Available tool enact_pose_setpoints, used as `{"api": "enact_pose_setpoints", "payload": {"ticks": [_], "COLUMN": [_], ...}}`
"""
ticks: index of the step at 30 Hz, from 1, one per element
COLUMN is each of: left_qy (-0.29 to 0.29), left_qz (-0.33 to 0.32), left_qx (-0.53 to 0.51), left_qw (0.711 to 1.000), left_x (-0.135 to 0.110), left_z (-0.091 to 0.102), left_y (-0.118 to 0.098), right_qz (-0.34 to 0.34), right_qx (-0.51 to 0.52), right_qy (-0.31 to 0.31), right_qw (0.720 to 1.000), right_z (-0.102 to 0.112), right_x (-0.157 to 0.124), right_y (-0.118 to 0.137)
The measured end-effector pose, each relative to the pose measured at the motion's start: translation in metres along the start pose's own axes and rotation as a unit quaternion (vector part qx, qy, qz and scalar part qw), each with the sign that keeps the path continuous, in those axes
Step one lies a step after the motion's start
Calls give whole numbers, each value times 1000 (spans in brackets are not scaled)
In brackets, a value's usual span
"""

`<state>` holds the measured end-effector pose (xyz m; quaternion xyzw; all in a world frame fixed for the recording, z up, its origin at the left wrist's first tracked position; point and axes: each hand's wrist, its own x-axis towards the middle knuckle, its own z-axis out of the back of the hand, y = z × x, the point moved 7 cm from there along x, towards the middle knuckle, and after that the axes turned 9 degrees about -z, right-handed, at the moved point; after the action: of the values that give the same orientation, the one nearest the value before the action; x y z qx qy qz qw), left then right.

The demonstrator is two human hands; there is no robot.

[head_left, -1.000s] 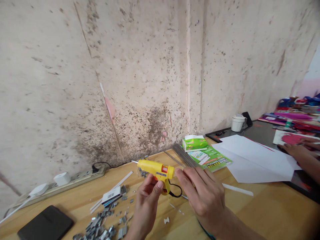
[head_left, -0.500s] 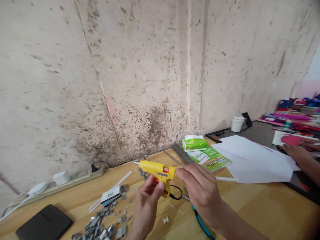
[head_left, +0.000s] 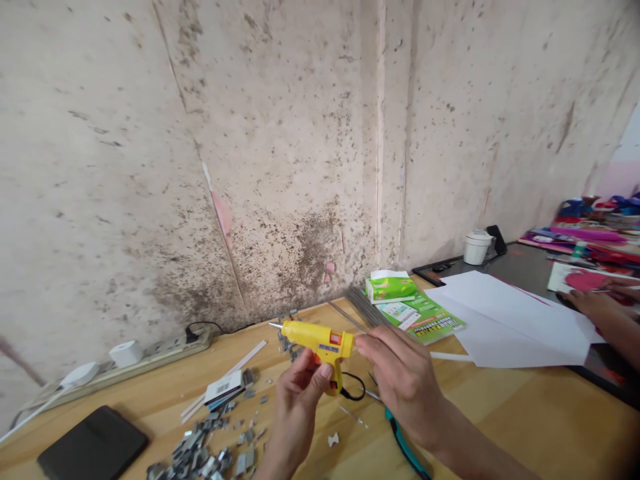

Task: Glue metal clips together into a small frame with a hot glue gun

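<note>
My left hand [head_left: 299,400] is closed around the handle of a yellow glue gun [head_left: 313,335], whose metal nozzle points left. Behind the gun's rear end, my right hand [head_left: 403,380] pinches a white glue stick [head_left: 453,357]. The stick sticks out to the right past my knuckles, and its middle is hidden by the hand. A black cord [head_left: 356,393] loops from the bottom of the handle. Both hands are above the wooden table [head_left: 480,427].
Small metal pieces [head_left: 200,443] and a black flat case [head_left: 93,443] lie left. Teal-handled pliers [head_left: 403,447] are beneath my right forearm. Thin grey rods [head_left: 367,310], a green tissue pack [head_left: 393,289] and white paper sheets [head_left: 515,327] lie behind. Another person's hand [head_left: 590,303] is far right.
The far end of the glue stick has shifted slightly left, toward the gun. Both hands keep their hold, and the whole view has drifted a little.
</note>
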<state>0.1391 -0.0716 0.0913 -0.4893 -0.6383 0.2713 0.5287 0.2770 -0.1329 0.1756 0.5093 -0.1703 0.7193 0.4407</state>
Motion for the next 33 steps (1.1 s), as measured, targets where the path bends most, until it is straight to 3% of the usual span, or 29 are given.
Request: {"api": "enact_pose_setpoints", "payload": {"ticks": [5, 8, 12, 16, 18, 19, 22, 24, 30, 33], "left_qy": [-13, -38, -69, -82, -84, -82, -75, -77, -102, -116], "left_qz": [10, 24, 13, 18, 19, 21, 34, 44, 72, 102], "left_qx": [-43, -79, -120, -134, -135, -136, -151, -163, -158, -96], "left_qw": [999, 996, 990, 987, 987, 987, 985, 983, 980, 983], "left_x": [-1, -1, 3, 4, 3, 1, -6, -12, -33, -53], "left_z": [0, 1, 5, 6, 4, 1, -9, -15, -12, 3], "left_y": [11, 18, 15, 11, 11, 13, 23, 32, 59, 64], "right_qz": [1, 35, 103, -97, -213, -255, -355, -411, -497, -526], "right_qx": [-90, -149, -66, 42, 153, 245, 480, 535, 555, 544], "right_qy": [-3, -29, -40, 30, 105, 148, 222, 221, 228, 219], "right_qw": [996, 988, 992, 994, 959, 924, 771, 704, 626, 616], "right_z": [-4, -4, -5, -30, -53, -65, -94, -103, -121, -127], "right_x": [-2, -4, -15, -19, -23, -26, -36, -43, -64, -70], "right_y": [-1, 7, 29, 2, -20, -27, -37, -41, -43, -51]}}
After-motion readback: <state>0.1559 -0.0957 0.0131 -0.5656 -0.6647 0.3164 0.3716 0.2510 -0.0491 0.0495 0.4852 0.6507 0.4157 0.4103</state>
